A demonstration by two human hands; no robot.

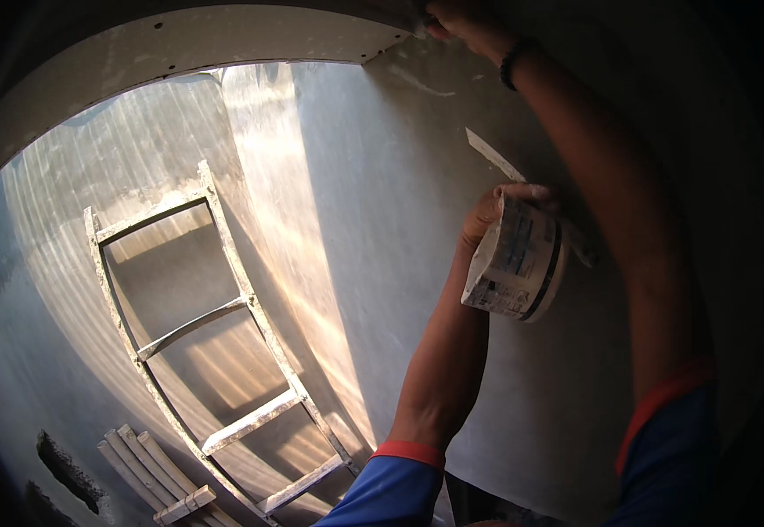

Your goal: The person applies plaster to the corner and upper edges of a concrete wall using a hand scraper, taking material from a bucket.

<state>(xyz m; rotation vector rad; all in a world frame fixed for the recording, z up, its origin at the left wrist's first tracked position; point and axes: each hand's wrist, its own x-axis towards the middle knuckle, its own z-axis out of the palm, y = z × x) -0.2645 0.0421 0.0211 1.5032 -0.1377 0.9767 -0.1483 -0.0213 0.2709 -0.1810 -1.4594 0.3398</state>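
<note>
My left hand (pixel 512 195) is closed on a white plastic tub (pixel 527 263) with a printed label and a dark band, tilted in front of the grey wall. A flat, pale strip like a scraper blade (pixel 493 155) sticks out beside the fingers; its other end shows past the tub. What the tub holds is out of sight. Raised high, my right hand (pixel 465 25) is closed near the corner where a pale overhead board (pixel 294 35) meets the wall. Shadow hides what its fingers grip. A dark bracelet circles that wrist.
To the left, a plaster-spattered ladder (pixel 255 321) leans on the sunlit wall (pixel 263 114). Several wooden poles with a crosspiece (pixel 184 505) stand at the lower left. Near them, a dark rough hole (pixel 66 470) breaks the wall surface. The right side is deep in shadow.
</note>
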